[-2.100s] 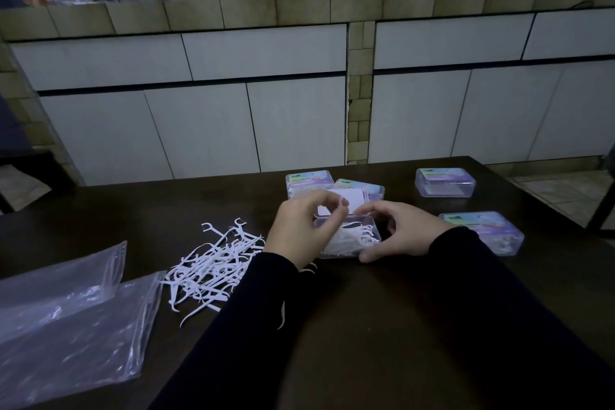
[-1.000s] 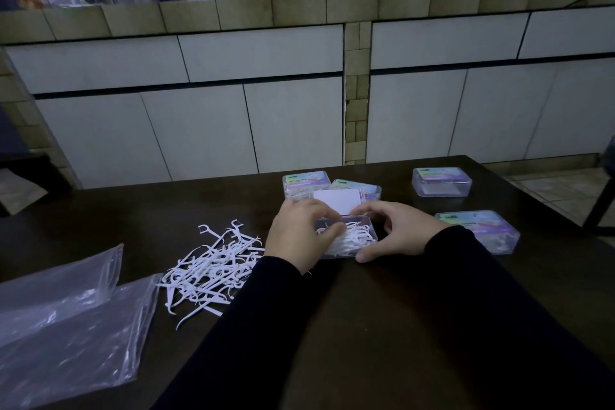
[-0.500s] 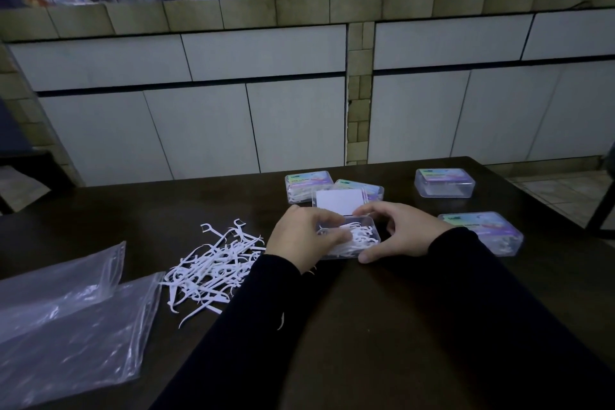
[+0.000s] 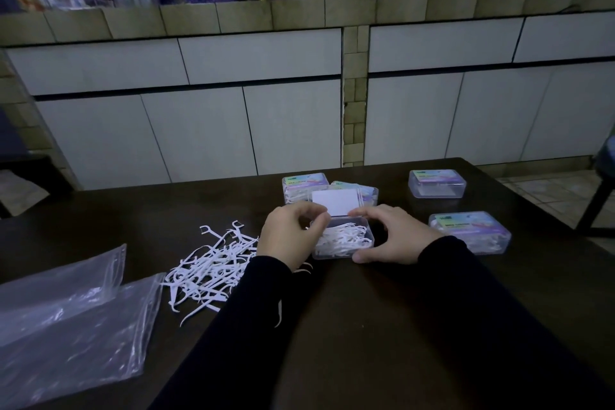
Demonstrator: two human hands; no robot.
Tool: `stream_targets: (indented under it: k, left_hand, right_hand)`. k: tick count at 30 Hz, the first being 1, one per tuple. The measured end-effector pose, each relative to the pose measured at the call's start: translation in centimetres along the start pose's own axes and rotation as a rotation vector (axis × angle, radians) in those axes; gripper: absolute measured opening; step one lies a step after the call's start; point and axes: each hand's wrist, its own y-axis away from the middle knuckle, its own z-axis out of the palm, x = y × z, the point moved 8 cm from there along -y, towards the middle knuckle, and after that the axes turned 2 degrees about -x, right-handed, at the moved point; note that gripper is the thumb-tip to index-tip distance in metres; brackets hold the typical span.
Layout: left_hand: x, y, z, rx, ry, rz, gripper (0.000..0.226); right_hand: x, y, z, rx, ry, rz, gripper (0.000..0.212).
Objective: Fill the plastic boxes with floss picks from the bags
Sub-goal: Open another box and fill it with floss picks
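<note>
Head view: the left grip [image 4: 289, 238] curls its fingers at the near-left rim of the open plastic box [image 4: 342, 240], seemingly pinching or tucking floss picks [image 4: 344, 236] already inside; the right grip [image 4: 387, 235] holds the box's right end, thumb at its near corner. The white-lined lid [image 4: 334, 202] stands raised just beyond both grips. Loose picks [image 4: 209, 265] lie left of the left grip on the counter [image 4: 366, 326], empty bags [image 4: 66, 316] further left. Judged step: settling this box's load; next, fold the lid down without trapping strays.
</note>
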Motion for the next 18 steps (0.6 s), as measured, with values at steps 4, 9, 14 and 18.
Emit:
stream_targets:
  k: [4,9,14,18]
  left_hand:
    - [0.0,0.7,-0.9,0.047,0.031,-0.011,0.016]
    - [0.7,1.8,-2.5,0.104,0.012,0.003,0.016]
    - [0.2,2.9,-6.8,0.077,-0.255,-0.013,0.023]
    - [-2.7,3.7,-11.0,-0.113,-0.505,-0.063,0.029]
  right_hand:
    - [-0.7,1.3,-0.3,0.11,0.063,-0.021,0.083]
    - [-5.9,3.8,0.1,0.269,0.073,-0.305,0.058]
    - [-10.3,4.4,2.5,0.31,0.132,-0.46,0.044]
    - [-12.3,3.2,3.9,0.292,0.173,-0.45,0.041]
